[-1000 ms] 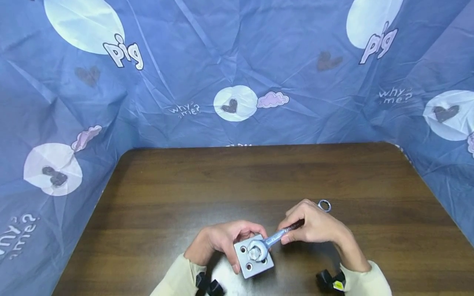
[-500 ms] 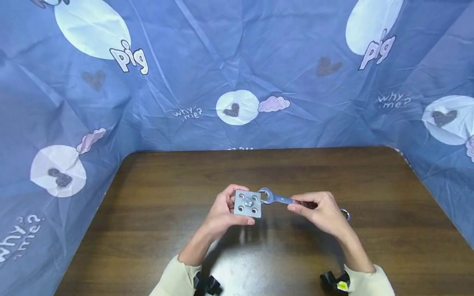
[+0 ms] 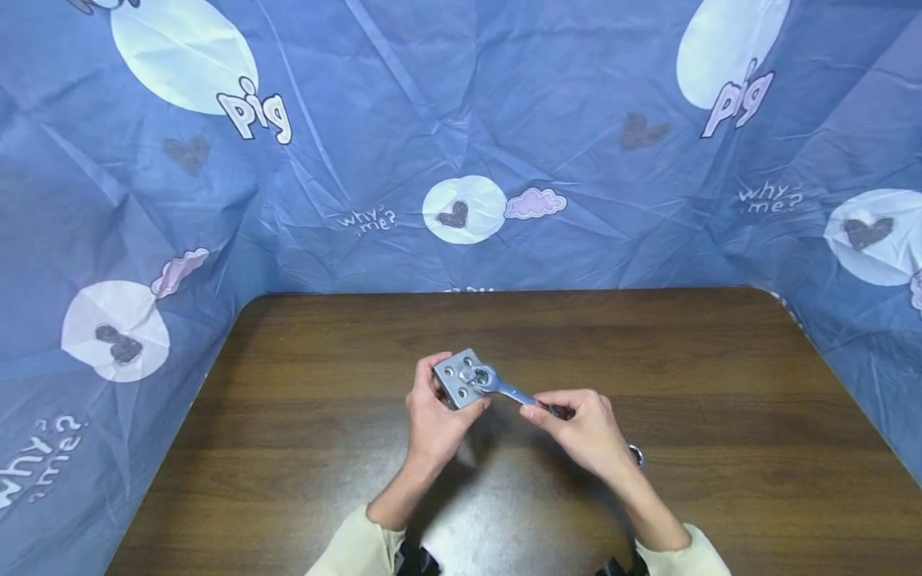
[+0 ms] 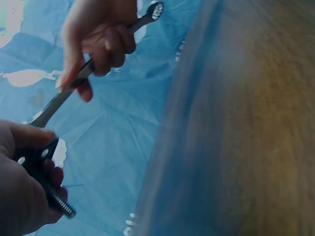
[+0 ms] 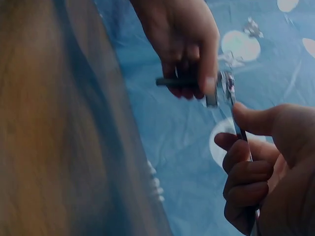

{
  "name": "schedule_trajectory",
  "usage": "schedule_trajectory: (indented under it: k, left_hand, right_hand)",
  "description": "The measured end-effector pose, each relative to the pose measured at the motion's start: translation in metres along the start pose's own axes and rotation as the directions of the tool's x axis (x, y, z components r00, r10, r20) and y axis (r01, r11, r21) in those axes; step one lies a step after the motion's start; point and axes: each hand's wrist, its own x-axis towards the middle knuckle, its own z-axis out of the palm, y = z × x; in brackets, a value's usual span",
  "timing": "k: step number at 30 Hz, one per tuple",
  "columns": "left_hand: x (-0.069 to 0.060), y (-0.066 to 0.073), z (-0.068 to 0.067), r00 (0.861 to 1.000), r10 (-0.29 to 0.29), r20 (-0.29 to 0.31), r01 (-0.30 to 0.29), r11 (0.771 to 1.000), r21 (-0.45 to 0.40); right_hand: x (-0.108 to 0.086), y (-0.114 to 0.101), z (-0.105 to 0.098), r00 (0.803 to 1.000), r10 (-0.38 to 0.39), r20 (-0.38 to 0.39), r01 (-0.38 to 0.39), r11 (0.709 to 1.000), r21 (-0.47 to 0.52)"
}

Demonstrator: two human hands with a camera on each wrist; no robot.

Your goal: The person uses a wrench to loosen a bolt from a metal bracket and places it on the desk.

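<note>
My left hand [image 3: 435, 424] grips a square metal plate [image 3: 448, 374] by its edges, holding it tilted above the table. Several round holes surround the hex head of a bolt [image 3: 468, 374] at the plate's middle. Out of the far side sticks the threaded shank [image 4: 64, 206], seen in the left wrist view. A combination wrench [image 3: 510, 392] has its open end at the bolt head; how fully it seats is too small to tell. My right hand [image 3: 587, 428] holds the wrench's shaft, thumb along it. Beyond that hand shows the wrench's ring end [image 4: 156, 11].
A brown wooden table [image 3: 346, 344] lies under both hands. Blue printed cloth [image 3: 389, 120] hangs behind and at both sides of it. Dark wrist devices [image 3: 416, 560] sit at the cuffs.
Both hands have moved forward, away from the body, with the plate and wrench. The wrench came off the bolt head half a second ago and is back at it. The plate has turned.
</note>
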Motion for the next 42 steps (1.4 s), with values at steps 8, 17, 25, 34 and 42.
schedule_trajectory:
  k: [8,17,25,34,42]
  left_hand:
    - [-0.008,-0.004,0.008,0.98,0.107,-0.168,-0.079,0.984,0.162]
    - [-0.01,-0.008,0.009,0.955,0.158,-0.252,-0.109,0.974,0.198]
    - [-0.013,-0.008,0.011,0.96,0.152,-0.236,-0.1,0.971,0.218]
    - [-0.006,-0.001,-0.001,1.0,-0.02,0.023,0.02,1.0,0.0]
    - [0.003,0.004,-0.026,0.892,-0.092,0.443,0.167,0.977,-0.135]
  right_hand:
    - [-0.007,-0.01,0.021,0.999,-0.014,-0.034,0.015,1.0,0.023]
    - [-0.009,-0.01,0.025,0.998,-0.043,-0.052,0.043,0.999,-0.011]
    - [-0.013,-0.011,0.035,0.997,-0.061,-0.043,0.06,0.998,-0.013]
    - [-0.006,-0.002,0.021,0.997,-0.07,-0.028,0.068,0.995,-0.075]
    - [0.004,0.015,-0.003,0.969,-0.23,0.093,0.236,0.97,-0.061]
